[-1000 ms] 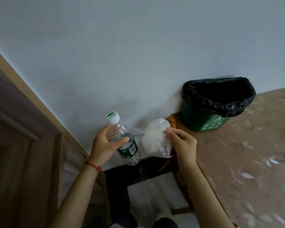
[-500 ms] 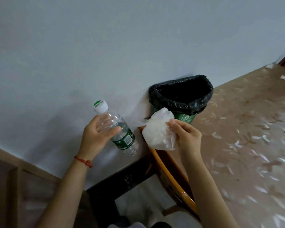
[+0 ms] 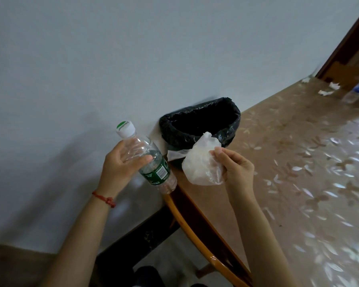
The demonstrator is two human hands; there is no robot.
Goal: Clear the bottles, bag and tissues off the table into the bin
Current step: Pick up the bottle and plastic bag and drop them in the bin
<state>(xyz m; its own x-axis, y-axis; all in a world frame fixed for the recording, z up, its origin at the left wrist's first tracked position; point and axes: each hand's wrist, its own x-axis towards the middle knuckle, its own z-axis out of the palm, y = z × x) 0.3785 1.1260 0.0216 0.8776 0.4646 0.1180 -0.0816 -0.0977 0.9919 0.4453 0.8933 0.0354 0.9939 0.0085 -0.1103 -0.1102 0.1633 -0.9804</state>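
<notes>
My left hand grips a clear plastic bottle with a green label and a white cap, tilted with the cap up-left, off the table's left end. My right hand pinches a crumpled translucent white plastic bag just in front of the bin. The bin, green with a black liner, stands on the table's corner against the wall, its mouth open behind the bag. Far right on the table stands a second clear bottle with a blue label, and a few white tissues lie near it.
The table has a brown leaf-patterned cover and an orange wooden edge running toward me. A pale wall is behind the bin. A dark wooden frame rises at the far right. Dark floor shows below the table's end.
The view has swung right, showing more of the table, the far bottle and the tissues. Both hands keep their holds and are closer to the bin, the bag now at its front rim.
</notes>
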